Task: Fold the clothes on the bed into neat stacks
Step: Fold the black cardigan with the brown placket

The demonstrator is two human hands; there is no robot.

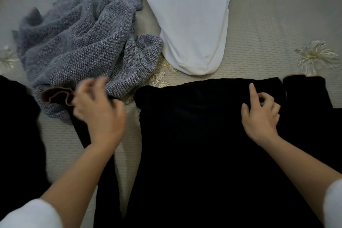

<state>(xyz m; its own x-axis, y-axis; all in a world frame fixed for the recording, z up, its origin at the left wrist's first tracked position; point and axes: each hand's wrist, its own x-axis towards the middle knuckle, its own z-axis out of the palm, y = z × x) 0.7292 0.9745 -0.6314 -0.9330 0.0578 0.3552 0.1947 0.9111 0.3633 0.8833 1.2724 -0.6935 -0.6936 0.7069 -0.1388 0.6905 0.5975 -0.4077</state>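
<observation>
Black garment (194,135) lies spread flat on the near middle of the bed (268,39), and I have my right hand (261,116) on its far right part, fingers (252,90) loosely curled with the forefinger out, holding nothing. My left hand (100,111) is blurred over the garment's left sleeve (55,96); I cannot tell if it grips. I judge a hurried pull there could drag in the grey knit (83,42) just beside it, or skew the fold.

Both bare forearms reach forward, white sleeves pushed up. The left hand (98,109) is blurred, its fingers loosely curled. The right hand (260,116) lies palm down, forefinger extended, other fingers bent.
</observation>
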